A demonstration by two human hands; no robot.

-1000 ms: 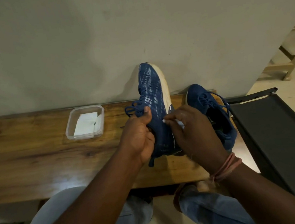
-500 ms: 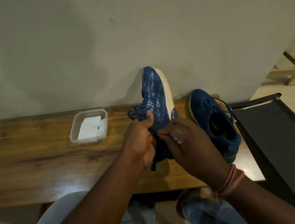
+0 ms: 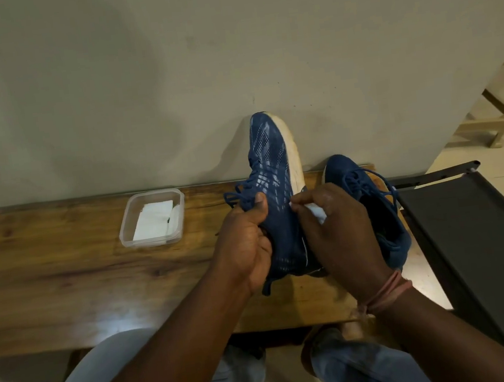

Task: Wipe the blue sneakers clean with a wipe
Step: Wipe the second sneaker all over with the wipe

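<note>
A blue mesh sneaker [image 3: 270, 169] with a white sole stands on its heel, toe up, above the wooden table [image 3: 64, 277]. My left hand [image 3: 244, 242] grips its laced side, thumb on the upper. My right hand [image 3: 337, 228] presses a small white wipe [image 3: 316, 211] against the sneaker's right side near the sole, fingers curled round the wipe. The second blue sneaker [image 3: 370, 205] lies flat on the table just to the right, partly hidden behind my right hand.
A clear plastic tub [image 3: 152, 217] with folded white wipes sits on the table to the left of the sneakers. A dark fabric chair [image 3: 486, 244] stands against the table's right end. A plain wall runs behind the table. My knees are below the front edge.
My right hand with the wipe has slid a little along the sneaker's side, down and back up. My left hand keeps the same grip.
</note>
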